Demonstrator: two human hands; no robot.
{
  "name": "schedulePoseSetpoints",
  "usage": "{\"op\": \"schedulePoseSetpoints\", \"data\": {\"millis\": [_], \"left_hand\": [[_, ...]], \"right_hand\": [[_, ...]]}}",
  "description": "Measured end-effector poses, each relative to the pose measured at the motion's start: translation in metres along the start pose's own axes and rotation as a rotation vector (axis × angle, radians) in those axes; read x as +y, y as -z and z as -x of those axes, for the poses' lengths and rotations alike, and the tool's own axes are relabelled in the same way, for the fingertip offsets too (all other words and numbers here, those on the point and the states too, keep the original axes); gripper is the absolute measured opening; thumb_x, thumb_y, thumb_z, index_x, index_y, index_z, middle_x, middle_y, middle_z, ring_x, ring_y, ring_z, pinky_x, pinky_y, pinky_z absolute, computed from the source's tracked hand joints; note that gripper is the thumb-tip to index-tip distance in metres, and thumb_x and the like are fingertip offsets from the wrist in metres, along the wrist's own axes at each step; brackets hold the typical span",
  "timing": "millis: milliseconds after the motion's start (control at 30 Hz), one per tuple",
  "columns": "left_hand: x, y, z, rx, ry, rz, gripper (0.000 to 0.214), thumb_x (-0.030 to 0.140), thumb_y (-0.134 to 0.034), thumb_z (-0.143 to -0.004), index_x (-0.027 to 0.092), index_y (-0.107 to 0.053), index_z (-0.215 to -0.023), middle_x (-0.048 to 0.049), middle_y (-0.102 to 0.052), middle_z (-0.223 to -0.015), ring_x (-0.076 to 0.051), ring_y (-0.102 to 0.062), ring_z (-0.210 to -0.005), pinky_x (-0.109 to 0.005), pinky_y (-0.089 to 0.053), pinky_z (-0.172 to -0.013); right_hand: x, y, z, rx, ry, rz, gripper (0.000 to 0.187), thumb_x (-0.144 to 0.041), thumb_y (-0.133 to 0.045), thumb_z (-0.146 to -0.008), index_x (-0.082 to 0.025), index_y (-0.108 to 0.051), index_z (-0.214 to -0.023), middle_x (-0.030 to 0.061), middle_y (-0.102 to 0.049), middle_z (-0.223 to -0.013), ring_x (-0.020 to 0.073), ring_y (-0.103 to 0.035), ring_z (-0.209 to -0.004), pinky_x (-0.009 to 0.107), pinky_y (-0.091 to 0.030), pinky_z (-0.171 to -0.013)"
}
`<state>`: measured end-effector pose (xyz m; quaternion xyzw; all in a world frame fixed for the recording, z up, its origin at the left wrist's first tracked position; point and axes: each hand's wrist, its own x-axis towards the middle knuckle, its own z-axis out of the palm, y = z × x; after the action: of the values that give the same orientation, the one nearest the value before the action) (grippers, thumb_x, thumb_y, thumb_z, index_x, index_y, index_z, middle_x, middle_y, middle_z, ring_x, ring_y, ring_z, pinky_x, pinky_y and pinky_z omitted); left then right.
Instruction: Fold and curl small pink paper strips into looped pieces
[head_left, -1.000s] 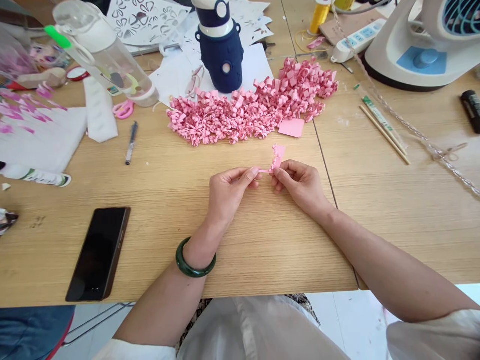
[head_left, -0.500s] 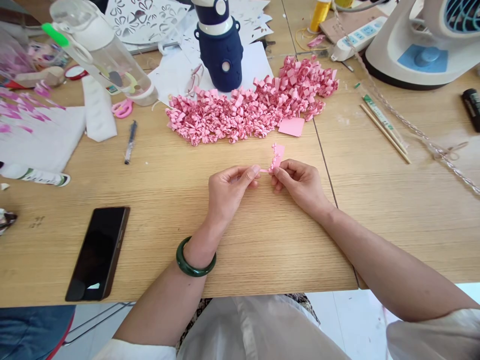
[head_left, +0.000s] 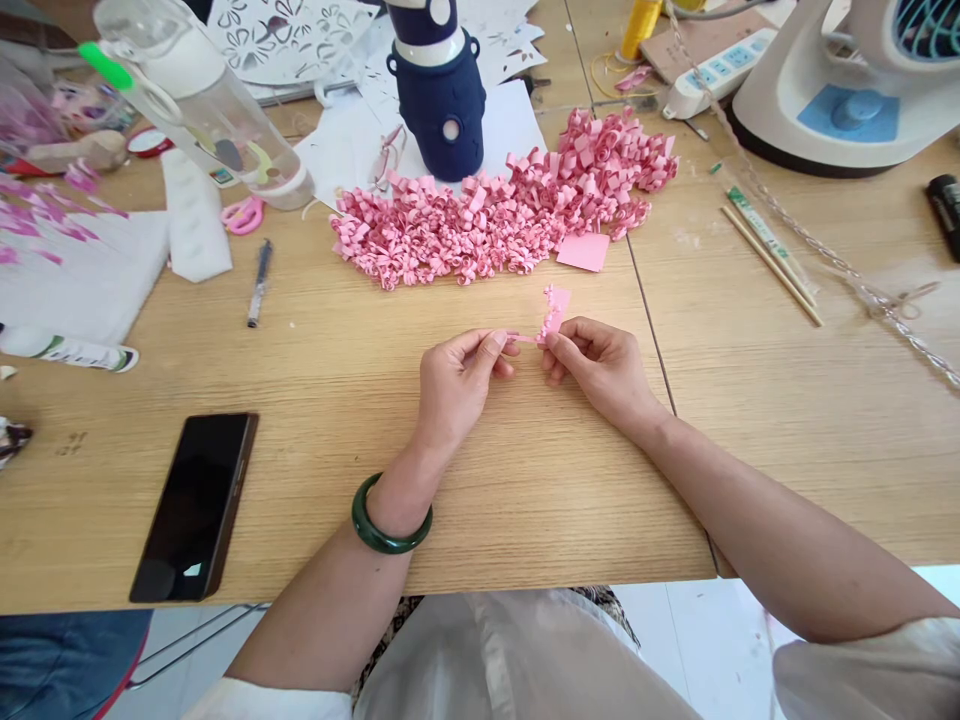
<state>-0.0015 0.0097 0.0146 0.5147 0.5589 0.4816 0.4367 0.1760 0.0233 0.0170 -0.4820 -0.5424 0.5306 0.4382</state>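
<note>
My left hand (head_left: 457, 385) and my right hand (head_left: 596, 365) meet over the middle of the wooden table (head_left: 337, 400). Between them they pinch a small pink paper piece (head_left: 553, 310) with curled strips along its top edge. The right fingers grip its lower part, and the left thumb and forefinger pinch a thin strip at its left end. A green bangle (head_left: 386, 520) sits on my left wrist. Beyond the hands lies a long heap of curled pink paper pieces (head_left: 495, 210), with a flat pink paper square (head_left: 583, 251) at its near right edge.
A black phone (head_left: 196, 503) lies at the near left. Further back stand a navy bottle (head_left: 442, 85), a tilted clear bottle (head_left: 199, 100), white cut-out sheets (head_left: 285, 40) and pink scissors (head_left: 244, 215). A pen (head_left: 259, 283), chopsticks (head_left: 769, 262), a power strip (head_left: 712, 70) and a fan base (head_left: 832, 110) lie around.
My left fingers have slid slightly leftward along the thin pink strip. The right hand and the paper piece stay nearly still.
</note>
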Motion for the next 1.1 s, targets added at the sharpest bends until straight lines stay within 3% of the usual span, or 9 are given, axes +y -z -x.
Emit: {"op": "schedulePoseSetpoints", "data": {"millis": [300, 633, 1100], "left_hand": [[-0.0016, -0.0001, 0.0002, 0.010, -0.044, -0.035, 0.031, 0.043, -0.064, -0.096, 0.017, -0.081, -0.090, -0.0039, -0.078, -0.080, -0.011, -0.066, -0.060, -0.022, -0.053, -0.063], [-0.0018, -0.0006, 0.0000, 0.032, -0.001, 0.030, 0.021, 0.036, -0.077, -0.085, 0.018, -0.079, -0.074, -0.0006, -0.073, -0.067, -0.011, -0.061, -0.058, -0.023, -0.049, -0.061], [0.0037, -0.0027, 0.0008, 0.051, 0.046, 0.170, 0.021, 0.029, -0.081, -0.078, 0.017, -0.072, -0.064, 0.0006, -0.068, -0.062, -0.010, -0.057, -0.057, -0.023, -0.047, -0.061]], "right_hand": [[0.0003, -0.0004, -0.0002, -0.002, -0.002, 0.006, 0.037, -0.052, -0.075, -0.087, -0.018, -0.065, -0.075, 0.0007, -0.067, -0.067, 0.0106, -0.059, -0.053, 0.025, -0.049, -0.055], [0.0004, -0.0005, -0.0001, -0.015, -0.005, 0.001, 0.029, -0.043, -0.073, -0.088, -0.018, -0.066, -0.078, 0.0004, -0.067, -0.067, 0.0102, -0.059, -0.053, 0.024, -0.048, -0.055], [0.0001, 0.0002, 0.0004, -0.017, -0.011, 0.032, 0.037, -0.053, -0.075, -0.087, -0.018, -0.066, -0.078, 0.0005, -0.067, -0.067, 0.0108, -0.058, -0.055, 0.025, -0.048, -0.056]]}}
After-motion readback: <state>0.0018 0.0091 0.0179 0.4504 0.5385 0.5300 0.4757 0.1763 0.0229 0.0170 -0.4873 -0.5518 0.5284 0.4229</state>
